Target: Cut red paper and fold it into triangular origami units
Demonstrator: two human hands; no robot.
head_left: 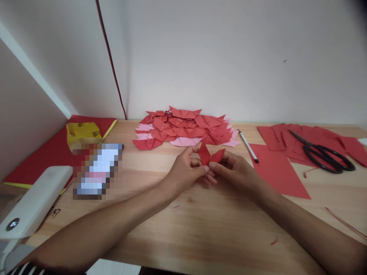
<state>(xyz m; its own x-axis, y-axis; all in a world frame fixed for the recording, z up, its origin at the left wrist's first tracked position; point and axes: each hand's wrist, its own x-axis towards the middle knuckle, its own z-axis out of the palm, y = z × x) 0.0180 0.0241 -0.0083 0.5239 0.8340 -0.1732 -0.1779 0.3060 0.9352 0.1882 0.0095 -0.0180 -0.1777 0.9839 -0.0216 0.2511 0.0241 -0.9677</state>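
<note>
Between my two hands is a small piece of folded red paper (204, 153), raised over the wooden table with two pointed flaps standing up in a V. My left hand (191, 165) pinches its left side, thumb in front and fingers behind. On the right side, my right hand (229, 165) grips it the same way, its thumb tip close to the left one. Just beyond my hands, against the wall, lies a heap of folded red and pink paper shapes (183, 123) with pointed ends.
Black-handled scissors (327, 154) rest on red paper pieces (275, 137) at the right, near a white pen (248, 146) and a red sheet (282, 173). At left are a blurred phone (99, 172), a yellow packet (84, 133) and a white power bank (37, 200). Red scraps (274, 240) dot the table (183, 236).
</note>
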